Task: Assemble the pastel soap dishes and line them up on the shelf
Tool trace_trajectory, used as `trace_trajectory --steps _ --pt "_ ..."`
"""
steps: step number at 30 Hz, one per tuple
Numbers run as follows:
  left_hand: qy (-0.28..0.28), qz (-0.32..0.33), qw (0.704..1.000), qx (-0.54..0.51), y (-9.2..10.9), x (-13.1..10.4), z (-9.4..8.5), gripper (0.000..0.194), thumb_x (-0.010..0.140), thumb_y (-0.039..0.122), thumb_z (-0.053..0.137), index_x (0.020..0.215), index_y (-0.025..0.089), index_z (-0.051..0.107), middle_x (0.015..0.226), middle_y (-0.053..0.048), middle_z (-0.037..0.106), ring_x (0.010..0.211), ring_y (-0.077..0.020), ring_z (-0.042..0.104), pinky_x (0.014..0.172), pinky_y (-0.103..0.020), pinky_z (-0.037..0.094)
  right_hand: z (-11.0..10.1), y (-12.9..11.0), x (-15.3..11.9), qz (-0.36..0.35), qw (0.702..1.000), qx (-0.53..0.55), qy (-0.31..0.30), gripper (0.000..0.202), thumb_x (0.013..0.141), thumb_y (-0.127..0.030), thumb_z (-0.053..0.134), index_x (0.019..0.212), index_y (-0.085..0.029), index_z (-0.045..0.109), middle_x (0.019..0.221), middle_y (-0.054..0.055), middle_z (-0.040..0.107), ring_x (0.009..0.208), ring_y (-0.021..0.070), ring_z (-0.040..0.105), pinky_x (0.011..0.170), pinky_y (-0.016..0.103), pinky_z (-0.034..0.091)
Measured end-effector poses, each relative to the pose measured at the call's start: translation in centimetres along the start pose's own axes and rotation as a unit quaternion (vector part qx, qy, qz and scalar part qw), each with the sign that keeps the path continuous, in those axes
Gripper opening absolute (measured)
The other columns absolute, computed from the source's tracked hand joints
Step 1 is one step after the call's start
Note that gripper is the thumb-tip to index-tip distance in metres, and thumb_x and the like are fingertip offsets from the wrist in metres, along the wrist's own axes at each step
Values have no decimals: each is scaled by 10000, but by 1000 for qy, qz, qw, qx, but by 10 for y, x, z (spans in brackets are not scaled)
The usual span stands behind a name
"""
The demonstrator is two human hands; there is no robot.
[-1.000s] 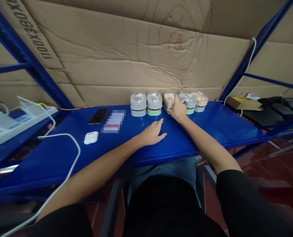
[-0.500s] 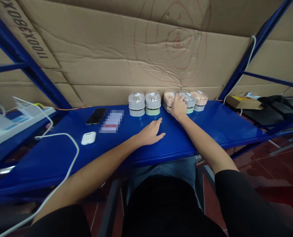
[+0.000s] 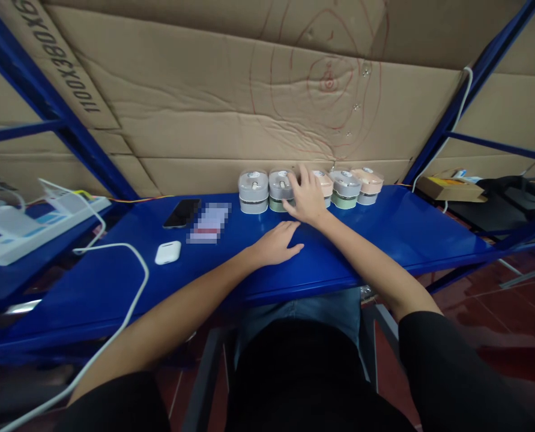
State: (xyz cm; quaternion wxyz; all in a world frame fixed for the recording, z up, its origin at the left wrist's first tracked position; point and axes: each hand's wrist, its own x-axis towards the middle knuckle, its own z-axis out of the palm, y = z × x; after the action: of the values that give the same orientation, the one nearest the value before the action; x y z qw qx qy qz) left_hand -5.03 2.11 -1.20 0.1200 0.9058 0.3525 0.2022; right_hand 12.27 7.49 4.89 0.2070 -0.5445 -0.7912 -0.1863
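A row of small lidded plastic containers stands at the back of the blue table (image 3: 379, 237). From the left come an all-grey container (image 3: 253, 201), a grey-over-green container (image 3: 277, 195), a peach container (image 3: 325, 185) partly covered by my hand, a second grey-over-green container (image 3: 345, 191) and a peach-over-grey container (image 3: 368, 186). My right hand (image 3: 308, 198) is open, fingers spread, in front of the gap between the second and third containers; whether it touches either I cannot tell. Lying flat on the table before them, my left hand (image 3: 276, 244) is open and holds nothing.
To the left lie a dark phone (image 3: 182, 213), a pixelated item (image 3: 209, 222) and a white earbud case (image 3: 167, 252). A white cable (image 3: 134, 294) crosses the left side near my arm. Cardboard (image 3: 195, 132) backs the table; blue posts flank it.
My right hand has left the peach container's top and moved left, its fingers spreading. The peach container now stands closer to the fourth one. My left hand stays on the table.
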Motion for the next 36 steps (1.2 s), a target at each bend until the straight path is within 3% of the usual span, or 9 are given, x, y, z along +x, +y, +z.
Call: trace_trajectory --steps 4,8,15,19,22,26,28,32,36 --pt "38 2 999 25 -4 3 -6 220 1069 341 622 1025 207 791 1204 -138 835 1226 -328 766 1160 -508 596 12 -2 23 -36 998 31 -49 1062 883 -442 920 1754 -155 384 1898 279 189 1721 551 199 1330 713 283" --pt "102 -10 994 22 -9 5 -13 362 1079 300 622 727 234 678 926 -89 816 954 -273 771 981 -436 621 22 1 37 -30 994 20 -105 1117 814 -325 1000 1750 -197 404 1868 262 287 1690 564 285 1296 742 368" --pt "213 -2 977 13 -19 6 -12 320 1052 256 637 733 232 642 858 -70 793 871 -253 738 905 -406 597 22 7 20 -61 996 3 -68 820 935 -170 780 1699 -208 482 1769 219 475 1576 500 466 1175 651 571" --pt "280 -11 960 4 -23 6 -13 240 1038 235 630 803 229 675 905 -75 802 935 -265 746 962 -438 615 25 21 5 -55 998 36 -10 767 951 -117 650 1694 -142 463 1763 245 472 1613 484 433 1250 684 516" --pt "329 -41 943 -14 -25 6 -17 49 1011 242 678 1008 215 720 1055 -92 809 1044 -276 761 1012 -465 629 28 40 -10 -70 993 77 54 731 970 -151 613 1683 -150 455 1761 237 468 1648 464 411 1325 715 433" --pt "380 -80 920 -53 -30 5 -21 574 905 362 863 1396 194 619 1375 -176 730 1224 -330 748 1077 -526 635 35 66 -33 -156 971 137 117 680 1005 -296 651 1644 -170 456 1692 272 519 1625 440 483 1314 687 477" --pt "370 -88 921 -85 -32 4 -21 821 847 436 926 1523 191 531 1515 -224 657 1345 -379 711 1159 -579 603 40 74 -43 -200 958 159 130 658 1005 -332 671 1616 -198 465 1668 268 541 1607 427 522 1262 669 545" --pt "264 -85 942 -191 -36 2 -20 1095 781 531 974 1651 182 406 1624 -266 597 1488 -431 640 1278 -637 507 49 79 -56 -254 941 184 129 579 1037 -409 685 1553 -223 498 1648 265 561 1556 415 591 1173 654 628" --pt "186 -77 937 -287 -40 0 -19 1133 724 585 1007 1624 197 437 1574 -238 658 1488 -437 644 1282 -655 486 54 77 -64 -288 932 193 104 537 1064 -462 680 1532 -247 525 1648 244 572 1533 408 615 1094 626 682"
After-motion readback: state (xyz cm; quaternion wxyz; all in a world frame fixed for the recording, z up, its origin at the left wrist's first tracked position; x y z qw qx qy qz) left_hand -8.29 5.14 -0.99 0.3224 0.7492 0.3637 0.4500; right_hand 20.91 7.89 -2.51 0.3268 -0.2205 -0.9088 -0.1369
